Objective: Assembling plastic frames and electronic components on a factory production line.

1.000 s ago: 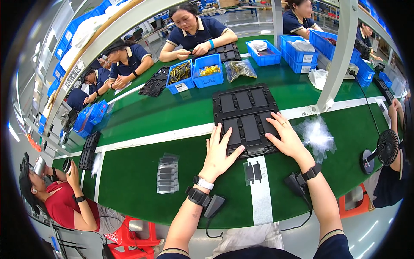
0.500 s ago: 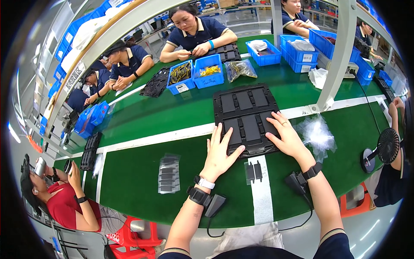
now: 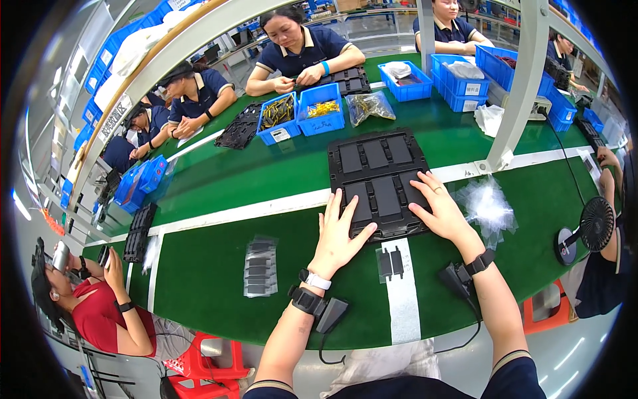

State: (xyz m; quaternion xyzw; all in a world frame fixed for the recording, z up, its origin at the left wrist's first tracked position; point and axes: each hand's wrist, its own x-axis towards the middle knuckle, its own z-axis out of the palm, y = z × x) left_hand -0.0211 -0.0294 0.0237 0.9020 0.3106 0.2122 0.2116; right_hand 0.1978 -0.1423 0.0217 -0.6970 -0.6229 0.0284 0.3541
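A black plastic tray [image 3: 380, 171] lies flat on the green table in front of me. Flat dark rectangular pieces [image 3: 385, 197] sit in its pockets, in two rows. My left hand [image 3: 339, 237] rests at the tray's near left side, fingers spread and the fingertips on its edge. On the opposite side, my right hand [image 3: 444, 213] lies with fingers apart over the near right pocket. Neither hand grips anything. Just below the tray is a small clear sheet with black strips [image 3: 392, 264]. Farther left lies an overlapping row of black strips on clear film [image 3: 260, 267].
A heap of clear film scraps [image 3: 488, 206] is right of my right hand. A metal post [image 3: 522, 90] rises behind it. Blue bins [image 3: 321, 110] stand across the table, near a seated co-worker [image 3: 302, 50]. A small black fan [image 3: 596, 225] stands far right.
My hands and the tray stay in place. At the back right, a co-worker's raised hand has come down. The arm at the right edge has shifted slightly.
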